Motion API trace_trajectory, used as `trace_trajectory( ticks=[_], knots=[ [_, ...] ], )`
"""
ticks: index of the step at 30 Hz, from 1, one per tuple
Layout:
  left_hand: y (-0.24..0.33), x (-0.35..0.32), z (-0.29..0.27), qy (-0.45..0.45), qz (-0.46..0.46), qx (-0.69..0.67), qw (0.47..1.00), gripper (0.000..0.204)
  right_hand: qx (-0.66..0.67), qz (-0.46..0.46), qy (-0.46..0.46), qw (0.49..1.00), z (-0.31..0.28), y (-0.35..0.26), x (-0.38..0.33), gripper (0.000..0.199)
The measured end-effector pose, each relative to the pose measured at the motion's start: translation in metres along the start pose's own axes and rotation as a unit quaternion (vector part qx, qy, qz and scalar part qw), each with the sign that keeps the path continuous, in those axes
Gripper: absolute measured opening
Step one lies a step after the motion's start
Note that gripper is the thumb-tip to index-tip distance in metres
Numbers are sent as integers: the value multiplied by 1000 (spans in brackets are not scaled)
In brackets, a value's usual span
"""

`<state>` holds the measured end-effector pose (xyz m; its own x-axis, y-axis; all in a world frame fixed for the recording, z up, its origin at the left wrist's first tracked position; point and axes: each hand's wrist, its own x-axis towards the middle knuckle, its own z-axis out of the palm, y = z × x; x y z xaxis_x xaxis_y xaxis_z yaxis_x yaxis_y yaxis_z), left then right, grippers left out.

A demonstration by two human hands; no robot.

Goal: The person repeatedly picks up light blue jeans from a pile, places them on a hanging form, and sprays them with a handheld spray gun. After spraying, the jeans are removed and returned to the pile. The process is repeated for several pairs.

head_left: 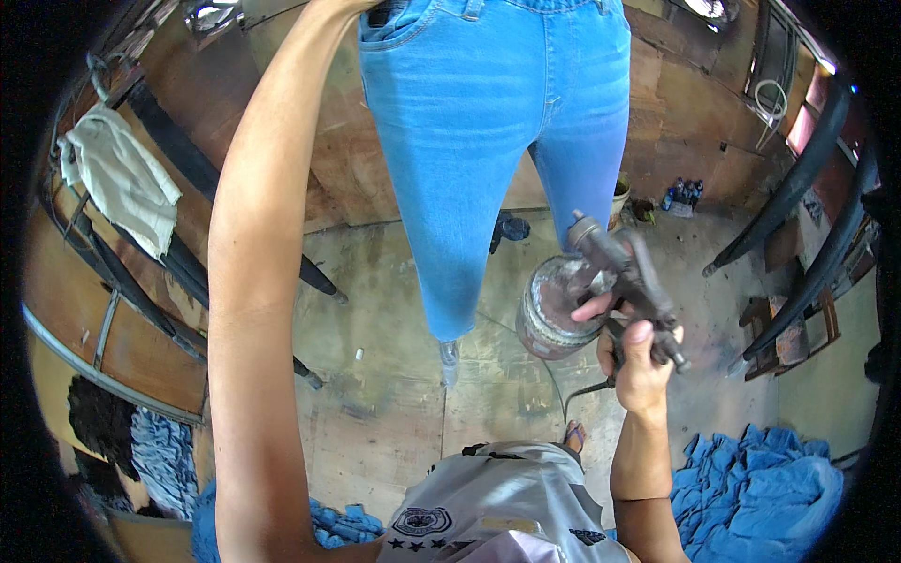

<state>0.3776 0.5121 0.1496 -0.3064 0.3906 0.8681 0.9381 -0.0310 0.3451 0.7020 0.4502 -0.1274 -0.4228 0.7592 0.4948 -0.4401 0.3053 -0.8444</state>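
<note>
A pair of light blue jeans (469, 131) hangs upright in front of me, filled out as if on a leg form, with a clear tip (450, 362) showing below one leg. My left arm reaches up to the waist. There my left hand (355, 5) is at the front pocket, cut off by the top edge, its fingers hidden. My right hand (646, 368) is wrapped round a dark, stained spray gun (627, 267), which points up and left near the lower part of the other leg. A thin hose (589, 387) runs from the gun.
Below the jeans stands a stained round bucket (544, 330) on the floor. Blue garments lie piled at lower right (760, 497) and lower left. Dark padded bars (798, 188) flank both sides; a pale cloth (122, 178) hangs at left. Small bottles (683, 194) stand by the wall.
</note>
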Motion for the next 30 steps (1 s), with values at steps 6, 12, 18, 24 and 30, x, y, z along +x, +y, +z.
trace_trajectory(
  ticks=[6, 12, 18, 24, 30],
  knots=[
    [1, -1, 9, -167, 32, -233, 957, 58, -53, 149, 42, 987, -1, 37, -11, 67],
    [14, -16, 17, -71, 27, -179, 981, 54, -297, 314, -20, 902, 13, 93, -19, 53],
    [35, -23, 37, 40, -84, -22, 995, 88, -202, 153, 54, 966, 21, 39, -17, 49],
    [57, -29, 51, 51, -167, 13, 985, 111, -67, 12, 133, 989, 33, -7, -28, 67],
    [67, -36, 49, 36, -168, 4, 985, 113, -212, 178, 73, 958, 10, 63, -31, 52]
  ],
)
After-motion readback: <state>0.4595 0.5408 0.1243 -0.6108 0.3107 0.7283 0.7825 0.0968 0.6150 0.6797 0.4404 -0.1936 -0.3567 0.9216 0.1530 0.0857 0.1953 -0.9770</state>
